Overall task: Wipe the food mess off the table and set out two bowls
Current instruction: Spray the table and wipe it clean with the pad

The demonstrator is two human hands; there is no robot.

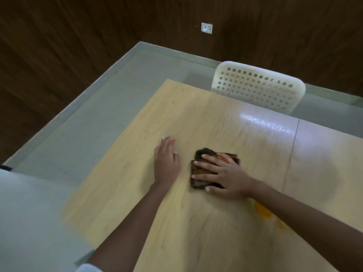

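— Dark wood panelling (pixel 78 55) lines the walls, with a white socket (pixel 206 28) on it, and a grey floor (pixel 98 118) runs under a pale wooden table (pixel 176 107). What sits behind it?

— One white perforated chair (pixel 259 87) at the table's far edge, with faint orange marks on its back.

— And the person's hands?

— Their right hand (pixel 225 176) lies flat, fingers spread, pressing a dark folded cloth (pixel 200 169) onto the table near its middle. It is not clenched round it. An orange smear shows on the cloth by the fingers.

— The other?

— Their left hand (pixel 167 161) rests palm down on bare wood just beside the cloth, grasping nothing.

— Any mess visible?

— An orange-yellow food stain (pixel 265 212) lies toward the table's near right edge, partly under the right forearm; its outline looks blurred. No bowls show.
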